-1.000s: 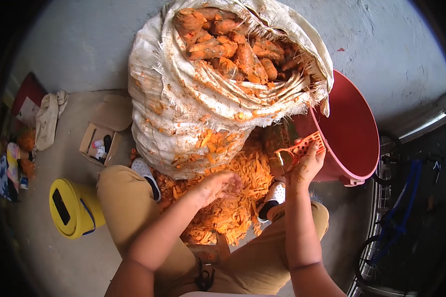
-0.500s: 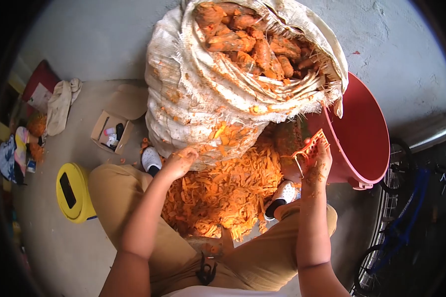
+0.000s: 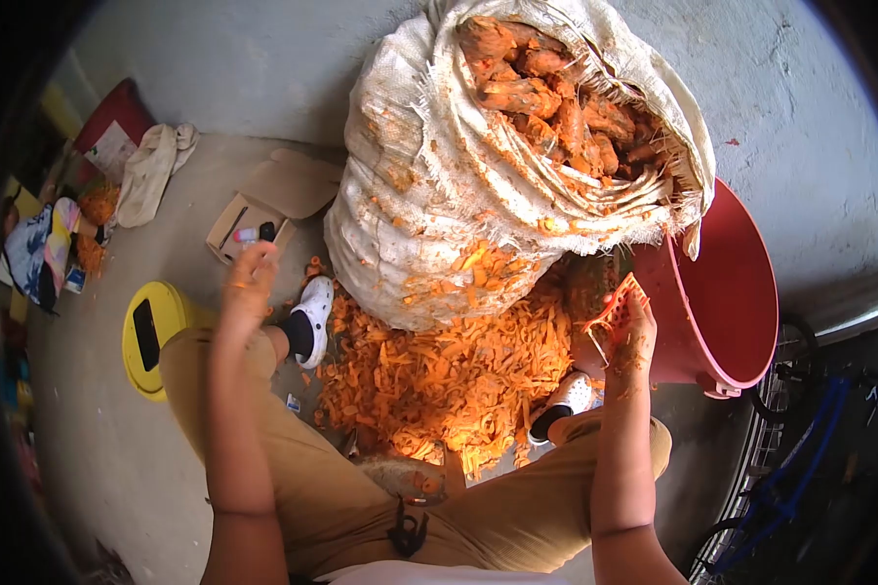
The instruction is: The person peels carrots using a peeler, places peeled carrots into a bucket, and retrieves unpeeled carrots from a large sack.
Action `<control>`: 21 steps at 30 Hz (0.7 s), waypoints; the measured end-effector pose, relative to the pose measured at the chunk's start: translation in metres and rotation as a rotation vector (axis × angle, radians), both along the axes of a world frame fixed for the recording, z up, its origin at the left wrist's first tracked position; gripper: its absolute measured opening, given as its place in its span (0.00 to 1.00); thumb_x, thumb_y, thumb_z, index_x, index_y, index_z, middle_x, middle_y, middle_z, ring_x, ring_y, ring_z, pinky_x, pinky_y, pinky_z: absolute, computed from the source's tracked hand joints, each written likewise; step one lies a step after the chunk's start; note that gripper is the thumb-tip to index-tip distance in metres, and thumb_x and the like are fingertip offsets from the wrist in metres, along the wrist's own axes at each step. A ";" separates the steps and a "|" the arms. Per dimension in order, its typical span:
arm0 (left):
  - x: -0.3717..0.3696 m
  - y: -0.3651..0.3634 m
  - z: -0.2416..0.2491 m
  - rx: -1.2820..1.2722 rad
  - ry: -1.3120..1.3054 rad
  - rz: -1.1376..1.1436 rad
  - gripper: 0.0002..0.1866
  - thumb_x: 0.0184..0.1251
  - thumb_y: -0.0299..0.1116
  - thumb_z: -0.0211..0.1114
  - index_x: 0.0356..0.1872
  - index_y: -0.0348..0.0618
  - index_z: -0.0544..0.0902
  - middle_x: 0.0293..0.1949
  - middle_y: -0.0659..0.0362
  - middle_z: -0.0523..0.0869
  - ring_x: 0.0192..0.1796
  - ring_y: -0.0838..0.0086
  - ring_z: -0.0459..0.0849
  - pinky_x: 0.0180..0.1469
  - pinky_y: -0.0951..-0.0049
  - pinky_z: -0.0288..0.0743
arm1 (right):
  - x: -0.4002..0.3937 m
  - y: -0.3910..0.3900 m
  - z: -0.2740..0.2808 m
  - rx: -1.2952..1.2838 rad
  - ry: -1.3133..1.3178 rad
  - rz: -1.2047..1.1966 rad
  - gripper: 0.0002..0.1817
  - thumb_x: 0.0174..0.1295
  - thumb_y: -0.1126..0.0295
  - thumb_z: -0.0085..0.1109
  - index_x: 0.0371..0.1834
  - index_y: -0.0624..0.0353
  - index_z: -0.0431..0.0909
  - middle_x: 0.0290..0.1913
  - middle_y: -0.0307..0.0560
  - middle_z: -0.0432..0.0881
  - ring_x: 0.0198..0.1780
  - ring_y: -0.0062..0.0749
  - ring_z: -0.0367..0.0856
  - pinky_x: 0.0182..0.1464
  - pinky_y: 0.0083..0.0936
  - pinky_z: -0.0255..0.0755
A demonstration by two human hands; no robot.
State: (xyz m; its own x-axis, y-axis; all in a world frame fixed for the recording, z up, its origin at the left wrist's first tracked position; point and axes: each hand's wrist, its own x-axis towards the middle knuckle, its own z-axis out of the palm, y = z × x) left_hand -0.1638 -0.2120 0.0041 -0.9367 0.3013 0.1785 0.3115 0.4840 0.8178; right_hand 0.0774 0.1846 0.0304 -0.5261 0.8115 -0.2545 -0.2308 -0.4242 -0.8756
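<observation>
My right hand (image 3: 637, 336) is closed around a red peeler (image 3: 617, 304) with a perforated body, held in front of the red tub (image 3: 730, 292). My left hand (image 3: 251, 280) is raised beside the small open cardboard box (image 3: 226, 216). Motion blurs its fingers, so I cannot make out whether they hold anything. Between my feet spreads a heap of orange peelings (image 3: 439, 380). Behind the heap leans a white woven sack (image 3: 390, 195), its mouth open on thick orange root vegetables (image 3: 556, 112) that look like carrots.
A yellow bucket (image 3: 166, 317) with a dark phone-like slab (image 3: 145, 334) on its lid stands at the left. The cardboard box holds small items. A blue bicycle (image 3: 790, 478) is at the right. Against the wall at the far left lies a pale cloth (image 3: 151, 175).
My left hand has moved left, away from the sack toward the cardboard box. The view has shifted, so the sack sits further right. My right hand still holds the peeler.
</observation>
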 end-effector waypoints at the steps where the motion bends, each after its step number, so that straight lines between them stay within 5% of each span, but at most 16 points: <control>1: 0.007 -0.002 0.031 0.058 0.046 0.062 0.11 0.58 0.36 0.54 0.40 0.43 0.73 0.40 0.62 0.74 0.42 0.78 0.71 0.46 0.77 0.64 | 0.000 0.000 -0.002 0.019 0.000 0.004 0.08 0.59 0.70 0.43 0.38 0.60 0.68 0.26 0.44 0.76 0.24 0.27 0.75 0.25 0.21 0.72; 4: 0.013 -0.037 0.100 0.383 0.232 0.204 0.16 0.60 0.43 0.52 0.43 0.44 0.71 0.45 0.63 0.71 0.45 0.77 0.70 0.50 0.78 0.61 | -0.002 0.001 -0.008 0.069 -0.001 0.024 0.09 0.60 0.68 0.42 0.39 0.61 0.68 0.27 0.44 0.76 0.25 0.26 0.75 0.25 0.21 0.72; 8: 0.025 -0.107 0.100 0.280 0.171 0.611 0.17 0.61 0.43 0.51 0.45 0.44 0.71 0.41 0.62 0.73 0.45 0.77 0.70 0.48 0.77 0.62 | -0.003 0.011 -0.023 0.076 0.000 0.061 0.09 0.58 0.70 0.43 0.40 0.61 0.68 0.29 0.45 0.76 0.28 0.28 0.76 0.26 0.25 0.73; 12: 0.043 -0.217 -0.035 0.337 -0.356 0.830 0.21 0.60 0.48 0.48 0.45 0.41 0.71 0.42 0.59 0.75 0.46 0.75 0.71 0.46 0.74 0.64 | -0.003 0.008 -0.023 0.088 -0.036 0.001 0.08 0.58 0.72 0.42 0.39 0.60 0.68 0.27 0.47 0.76 0.25 0.30 0.76 0.25 0.24 0.73; 13: 0.043 -0.268 -0.112 0.226 -0.367 0.788 0.22 0.61 0.47 0.47 0.47 0.39 0.70 0.44 0.55 0.74 0.47 0.71 0.71 0.47 0.72 0.63 | 0.000 0.013 -0.028 0.107 -0.047 -0.001 0.08 0.58 0.72 0.42 0.39 0.60 0.68 0.27 0.47 0.76 0.25 0.30 0.76 0.25 0.24 0.73; 14: 0.061 -0.278 -0.138 -0.114 -0.482 0.830 0.21 0.62 0.44 0.46 0.48 0.38 0.68 0.46 0.52 0.73 0.49 0.68 0.71 0.48 0.71 0.63 | 0.002 0.014 -0.031 0.110 -0.071 0.001 0.08 0.59 0.71 0.41 0.39 0.60 0.68 0.27 0.47 0.75 0.26 0.31 0.76 0.26 0.26 0.73; 15: 0.086 -0.272 -0.155 0.031 -0.483 0.891 0.19 0.56 0.50 0.47 0.40 0.46 0.71 0.35 0.58 0.75 0.35 0.72 0.73 0.27 0.74 0.69 | 0.006 0.017 -0.034 0.096 -0.096 0.016 0.09 0.58 0.68 0.42 0.40 0.58 0.68 0.28 0.45 0.75 0.28 0.30 0.76 0.26 0.26 0.73; 16: 0.110 -0.281 -0.184 -0.197 -0.520 0.797 0.14 0.55 0.36 0.50 0.39 0.36 0.71 0.37 0.50 0.75 0.41 0.64 0.73 0.43 0.69 0.65 | 0.010 0.020 -0.039 0.081 -0.125 0.034 0.10 0.58 0.66 0.43 0.41 0.55 0.68 0.29 0.44 0.76 0.29 0.30 0.75 0.27 0.26 0.73; 17: 0.128 -0.293 -0.229 -0.044 -0.621 0.904 0.12 0.51 0.33 0.52 0.34 0.36 0.71 0.30 0.50 0.75 0.34 0.64 0.73 0.37 0.68 0.66 | 0.013 0.020 -0.045 0.062 -0.154 0.051 0.12 0.57 0.63 0.44 0.42 0.53 0.69 0.30 0.42 0.76 0.31 0.30 0.75 0.27 0.26 0.72; 18: 0.151 -0.308 -0.262 -0.229 -0.739 0.826 0.18 0.50 0.40 0.51 0.41 0.41 0.70 0.36 0.49 0.73 0.35 0.56 0.74 0.28 0.49 0.71 | 0.015 0.020 -0.049 0.071 -0.133 0.076 0.12 0.57 0.61 0.44 0.41 0.51 0.69 0.30 0.41 0.76 0.30 0.29 0.75 0.27 0.24 0.72; 19: 0.162 -0.312 -0.278 -0.247 -1.058 0.806 0.18 0.49 0.40 0.53 0.40 0.41 0.70 0.38 0.47 0.72 0.32 0.55 0.74 0.29 0.45 0.70 | 0.014 0.020 -0.054 0.078 -0.169 0.048 0.12 0.57 0.60 0.44 0.40 0.51 0.69 0.30 0.41 0.76 0.29 0.29 0.75 0.26 0.25 0.72; 21: 0.191 -0.281 -0.274 -0.115 -1.244 1.036 0.23 0.49 0.39 0.54 0.48 0.44 0.65 0.45 0.44 0.66 0.39 0.53 0.73 0.35 0.43 0.68 | 0.011 0.022 -0.062 0.092 -0.241 -0.011 0.12 0.56 0.59 0.45 0.39 0.51 0.69 0.30 0.42 0.76 0.28 0.29 0.75 0.25 0.26 0.72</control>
